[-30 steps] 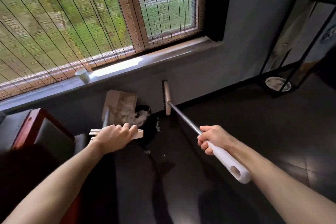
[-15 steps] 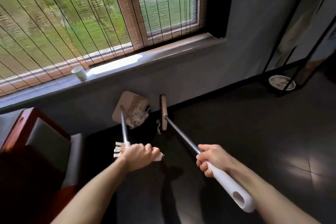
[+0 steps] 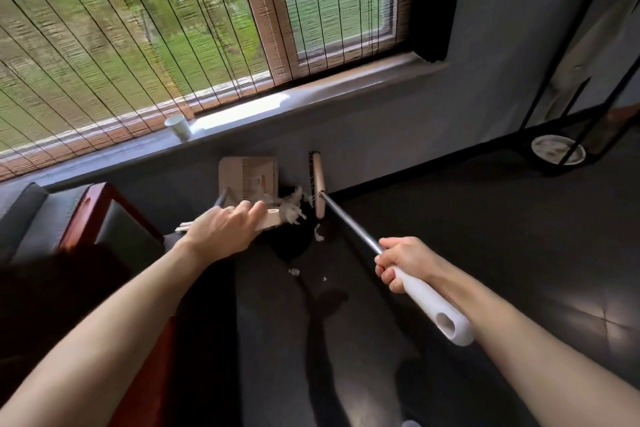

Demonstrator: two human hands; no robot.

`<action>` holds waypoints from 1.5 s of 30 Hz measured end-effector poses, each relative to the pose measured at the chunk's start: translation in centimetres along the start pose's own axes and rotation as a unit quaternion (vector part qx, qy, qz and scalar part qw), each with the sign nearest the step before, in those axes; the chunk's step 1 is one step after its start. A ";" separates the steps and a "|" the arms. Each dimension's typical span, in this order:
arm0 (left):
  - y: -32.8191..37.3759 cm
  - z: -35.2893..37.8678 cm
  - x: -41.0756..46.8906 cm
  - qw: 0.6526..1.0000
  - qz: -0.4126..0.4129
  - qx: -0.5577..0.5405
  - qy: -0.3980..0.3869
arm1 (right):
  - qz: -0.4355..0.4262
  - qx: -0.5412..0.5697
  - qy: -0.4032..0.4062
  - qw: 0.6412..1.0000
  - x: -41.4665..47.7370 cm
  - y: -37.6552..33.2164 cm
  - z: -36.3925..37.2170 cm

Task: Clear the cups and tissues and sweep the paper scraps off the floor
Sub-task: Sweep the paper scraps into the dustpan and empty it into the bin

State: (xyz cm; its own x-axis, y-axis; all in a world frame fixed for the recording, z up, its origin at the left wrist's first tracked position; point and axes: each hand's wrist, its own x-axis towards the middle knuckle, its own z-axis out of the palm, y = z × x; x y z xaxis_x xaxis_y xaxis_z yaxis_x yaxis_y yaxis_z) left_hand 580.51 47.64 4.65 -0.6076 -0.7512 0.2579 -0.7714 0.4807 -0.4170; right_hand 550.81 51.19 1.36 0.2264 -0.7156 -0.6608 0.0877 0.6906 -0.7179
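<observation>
My left hand [image 3: 221, 230] grips the beige handle of a dustpan [image 3: 247, 177], whose pan stands against the wall below the window. White paper scraps [image 3: 289, 210] lie at the pan's mouth, and a few more scraps [image 3: 318, 232] sit on the dark floor nearby. My right hand [image 3: 401, 260] grips the broom handle [image 3: 433, 305] where the white grip meets the metal shaft. The broom head [image 3: 317, 184] stands at the wall, just right of the scraps. A white paper cup [image 3: 178, 126] stands on the window sill.
A red-framed chair with dark cushions [image 3: 114, 229] is at the left, close to my left arm. A black metal stand holding a white plate [image 3: 557, 149] is at the right by the wall. Dark floor [image 3: 485, 236] stretches to the right.
My left hand has moved forward with the dustpan handle, bringing the pan upright against the wall by the scraps. The broom head has shifted slightly; the view has tilted.
</observation>
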 end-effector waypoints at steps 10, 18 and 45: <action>3.1 3.1 4.1 0.996 -0.075 -0.048 -0.022 | 0.020 0.014 0.022 0.999 1.7 2.6 -1.1; -2.0 -0.3 4.1 0.997 -0.059 -0.047 0.028 | 0.043 0.032 0.024 0.998 1.5 2.5 -2.9; -5.7 -3.7 4.2 0.998 0.050 -0.004 -0.041 | 0.038 0.035 -0.017 0.999 1.4 2.9 0.0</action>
State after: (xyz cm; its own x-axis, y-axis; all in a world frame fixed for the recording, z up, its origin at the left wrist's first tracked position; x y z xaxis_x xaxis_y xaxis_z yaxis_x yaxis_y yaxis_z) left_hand 581.66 43.39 11.39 -0.6637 -0.7340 0.1437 -0.7099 0.5577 -0.4301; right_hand 551.33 52.21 -1.63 0.2683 -0.6571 -0.7044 0.1354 0.7497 -0.6478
